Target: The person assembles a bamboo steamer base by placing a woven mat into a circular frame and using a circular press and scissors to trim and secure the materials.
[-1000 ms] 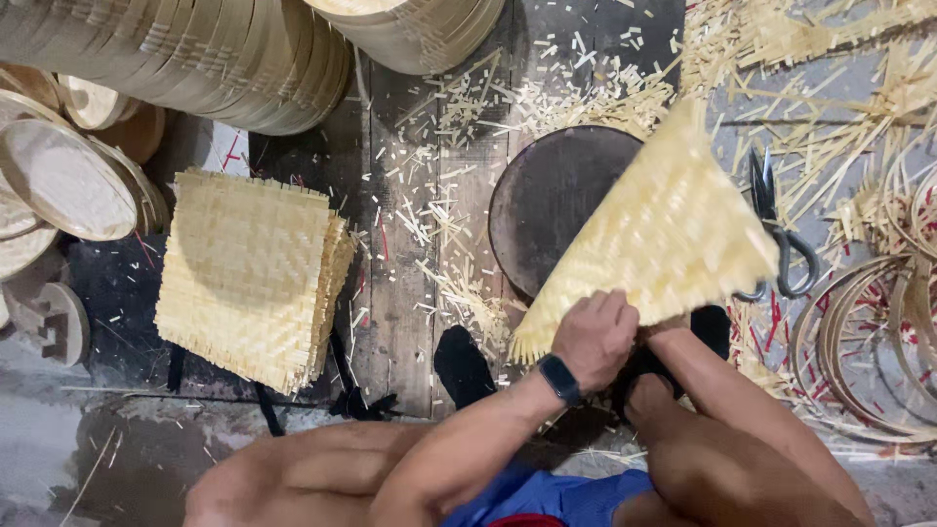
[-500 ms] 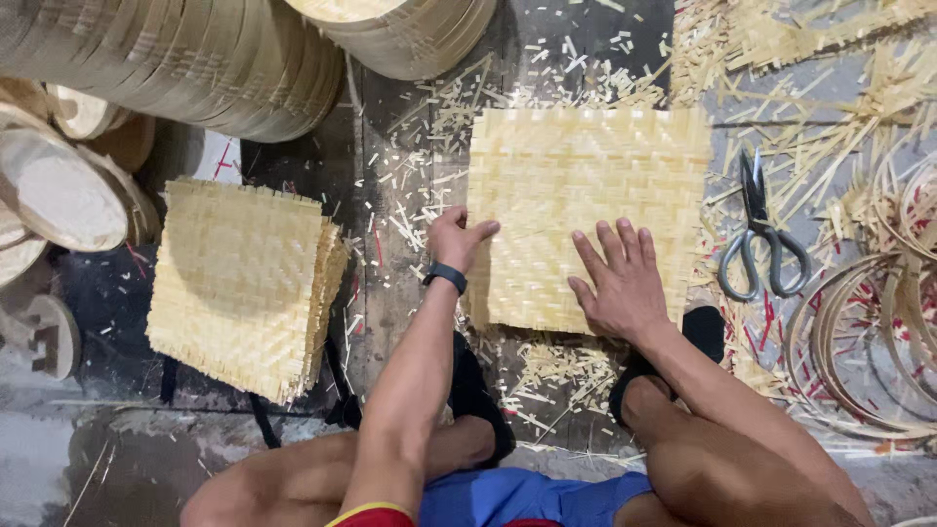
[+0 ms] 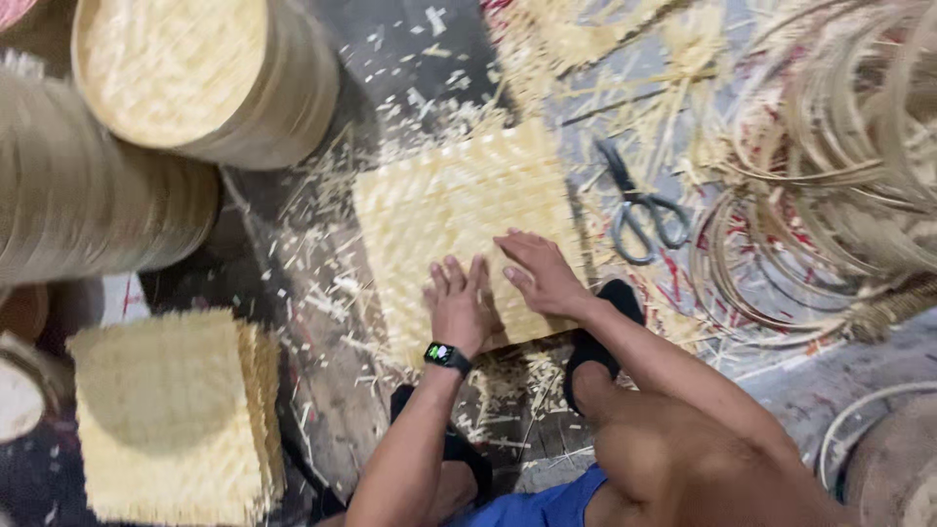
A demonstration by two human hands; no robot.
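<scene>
Both hands lie flat on the woven mat (image 3: 459, 205), which rests on the floor (image 3: 312, 390) in front of the person; the left hand (image 3: 459, 304) has its fingers straight and a little spread, the right hand (image 3: 540, 273) has them straight and close together, pinching nothing; scissors (image 3: 639, 205) lie just beside the mat's right edge; a stack of mats (image 3: 171, 420) sits well apart at the left; hoops (image 3: 830, 195) lie at the right
</scene>
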